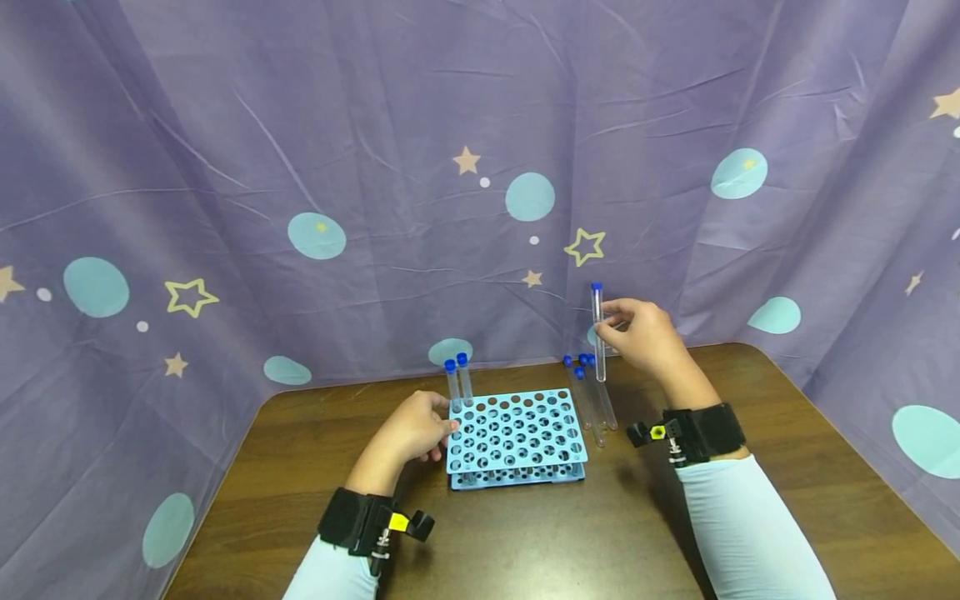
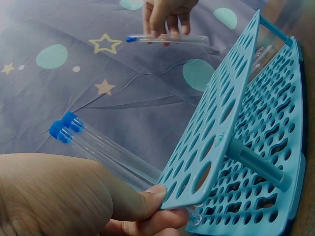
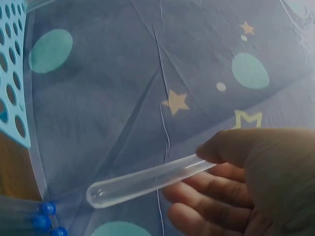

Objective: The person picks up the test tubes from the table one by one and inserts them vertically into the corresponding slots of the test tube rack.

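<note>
A light-blue test tube rack (image 1: pixel 517 429) stands on the table, its top plate full of round holes. My left hand (image 1: pixel 417 425) grips the rack's left edge, thumb on top of the plate in the left wrist view. Two blue-capped test tubes (image 2: pixel 113 152) stand in the rack's back left corner. My right hand (image 1: pixel 641 333) pinches another blue-capped test tube (image 1: pixel 599 358) between thumb and fingers, upright above the table. In the right wrist view the rounded bottom of this clear tube (image 3: pixel 128 189) points away from the hand.
Several blue-capped test tubes (image 1: pixel 588 408) lie on the brown wooden table (image 1: pixel 525 542), just right of the rack. Behind the table hangs a purple curtain (image 1: pixel 405 167) with stars and dots. Each wrist wears a black strap (image 1: pixel 705 432) with a small camera.
</note>
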The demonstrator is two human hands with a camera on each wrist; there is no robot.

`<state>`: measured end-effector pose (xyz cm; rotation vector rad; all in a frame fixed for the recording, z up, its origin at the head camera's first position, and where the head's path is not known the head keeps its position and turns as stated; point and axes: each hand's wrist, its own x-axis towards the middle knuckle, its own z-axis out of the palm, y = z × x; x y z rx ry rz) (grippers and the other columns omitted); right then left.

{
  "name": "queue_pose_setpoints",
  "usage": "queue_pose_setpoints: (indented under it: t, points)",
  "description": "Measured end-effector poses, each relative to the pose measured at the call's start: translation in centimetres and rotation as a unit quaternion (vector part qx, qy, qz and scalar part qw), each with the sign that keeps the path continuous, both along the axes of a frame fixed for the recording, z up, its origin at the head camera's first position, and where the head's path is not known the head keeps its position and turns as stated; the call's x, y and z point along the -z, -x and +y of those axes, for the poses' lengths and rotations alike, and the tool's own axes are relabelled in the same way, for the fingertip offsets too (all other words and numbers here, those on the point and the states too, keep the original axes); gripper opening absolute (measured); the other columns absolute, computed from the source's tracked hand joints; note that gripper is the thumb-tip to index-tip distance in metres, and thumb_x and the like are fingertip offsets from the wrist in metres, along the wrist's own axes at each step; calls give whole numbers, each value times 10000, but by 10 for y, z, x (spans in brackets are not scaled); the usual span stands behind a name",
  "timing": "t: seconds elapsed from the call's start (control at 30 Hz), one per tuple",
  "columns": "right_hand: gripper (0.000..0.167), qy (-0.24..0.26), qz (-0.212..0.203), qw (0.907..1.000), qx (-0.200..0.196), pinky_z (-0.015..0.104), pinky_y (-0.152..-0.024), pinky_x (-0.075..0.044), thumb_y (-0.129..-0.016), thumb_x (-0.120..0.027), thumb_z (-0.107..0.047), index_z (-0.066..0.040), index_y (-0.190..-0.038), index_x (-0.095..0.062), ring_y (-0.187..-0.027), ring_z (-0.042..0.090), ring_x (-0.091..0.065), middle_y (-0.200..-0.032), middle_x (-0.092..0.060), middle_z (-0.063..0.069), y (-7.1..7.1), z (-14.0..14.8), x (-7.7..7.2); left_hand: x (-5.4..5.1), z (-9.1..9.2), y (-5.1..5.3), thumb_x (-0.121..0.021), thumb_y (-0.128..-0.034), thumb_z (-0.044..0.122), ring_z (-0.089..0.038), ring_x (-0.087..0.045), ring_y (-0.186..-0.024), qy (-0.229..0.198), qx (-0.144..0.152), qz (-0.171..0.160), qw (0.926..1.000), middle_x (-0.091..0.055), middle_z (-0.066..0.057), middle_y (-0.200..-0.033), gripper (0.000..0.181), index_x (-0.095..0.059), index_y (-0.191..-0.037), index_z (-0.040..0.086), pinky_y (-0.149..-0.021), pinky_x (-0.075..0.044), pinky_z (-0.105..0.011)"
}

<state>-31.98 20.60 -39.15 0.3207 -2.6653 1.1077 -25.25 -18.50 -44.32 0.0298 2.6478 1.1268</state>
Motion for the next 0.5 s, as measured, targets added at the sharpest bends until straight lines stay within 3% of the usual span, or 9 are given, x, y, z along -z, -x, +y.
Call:
queue_pose_setpoints:
  t: [0.1, 0.23, 0.37, 0.5]
  points:
    - [414, 39, 372, 9993, -49, 525, -881, -670, -1075, -770, -231, 0, -1418, -745, -1034, 395, -842, -1171, -862, 192, -2, -7, -1, 0, 0, 0, -756, -1095, 144, -201, -674, -549, 8, -3, 10, 10000, -761, -99, -760, 542, -593, -1554, -93, -484, -531, -293]
    - [395, 224, 703, 9971, -184, 590, -906, -679, -1074, -790, -182, 31, -1403, -741, -1018, 420, -848, -1148, -863, 206, -6, -16, -1, 1, 0, 0, -755, -1095, 138, -199, -673, -548, -17, -5, -1, 10000, -761, -98, -757, 541, -590, -1555, -94, -485, -530, -296]
    - [383, 491, 908, 9943, -261, 538, -878, -704, -1055, -818, -151, 39, -1380, -745, -1001, 409, -858, -1127, -866, 210, -11, -26, -3, 1, 0, 0, -756, -1094, 134, -197, -670, -545, -50, 6, -5, 10000, -758, -104, -752, 544, -588, -1557, -96, -483, -529, -293]
    - [359, 801, 1091, 9903, -327, 391, -839, -708, -1035, -840, -122, 29, -1350, -758, -971, 378, -863, -1092, -874, 192, -15, -37, -5, 0, 0, 0, -754, -1092, 129, -190, -663, -533, -61, 24, 47, 10000, -753, -105, -739, 539, -592, -1550, -106, -472, -524, -289]
